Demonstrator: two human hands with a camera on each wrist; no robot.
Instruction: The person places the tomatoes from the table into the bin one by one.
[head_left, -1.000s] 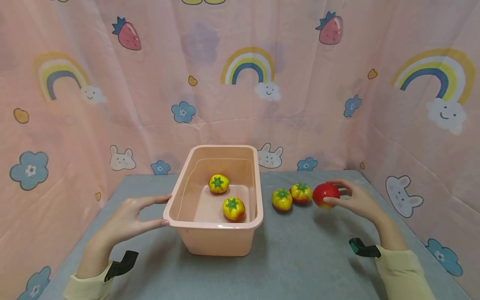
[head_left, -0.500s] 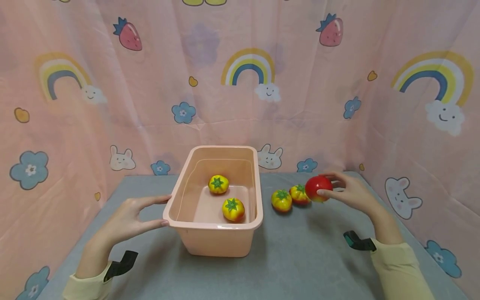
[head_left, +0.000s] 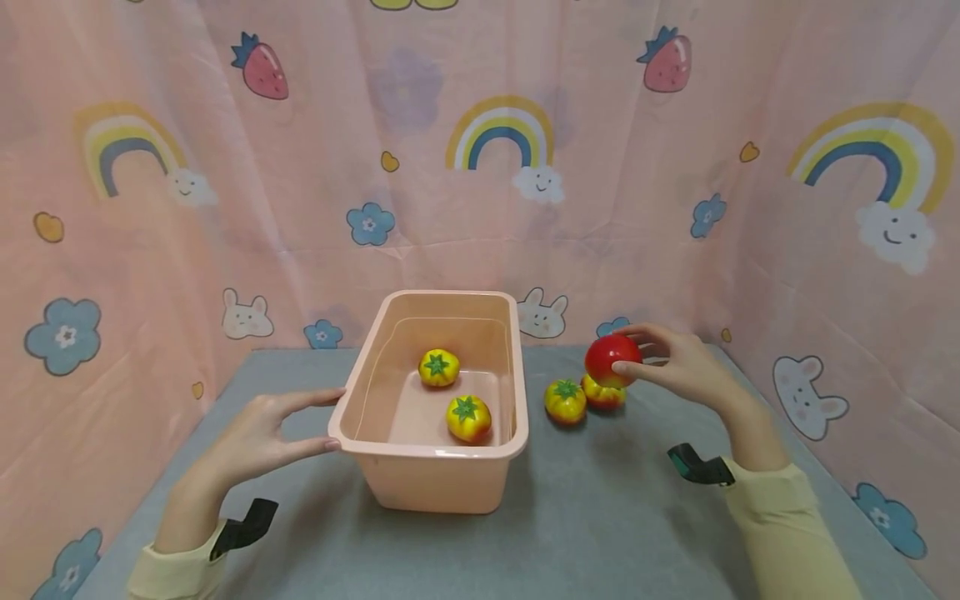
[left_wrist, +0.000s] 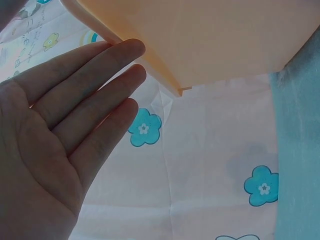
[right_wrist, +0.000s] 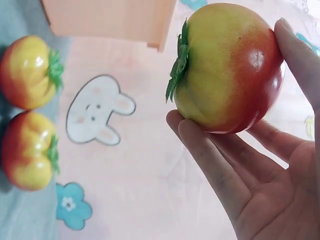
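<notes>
My right hand (head_left: pixel 686 367) pinches a red and yellow toy fruit (head_left: pixel 613 360) between thumb and fingers, raised above the table; the right wrist view shows its green leaves (right_wrist: pixel 178 65) facing left. Behind and below it are two yellow-red fruits (head_left: pixel 565 402) (head_left: pixel 604 395) resting on the table, the farther one partly covered. The fingers and thumb of my left hand (head_left: pixel 251 442) touch the left rim of a pink bin (head_left: pixel 429 452), with fingers straight in the left wrist view. Inside the bin lie two more yellow fruits (head_left: pixel 438 367) (head_left: pixel 468 418), apart from each other.
A grey cloth (head_left: pixel 600 517) covers the table. Pink patterned curtains (head_left: pixel 315 167) hang along the back and both sides. Black straps (head_left: pixel 243 527) (head_left: pixel 701 467) are on both wrists, by the light yellow sleeves.
My right hand has moved left and upward with the red fruit, which now hangs over the farther of the two table fruits. My left hand has stayed at the bin's rim.
</notes>
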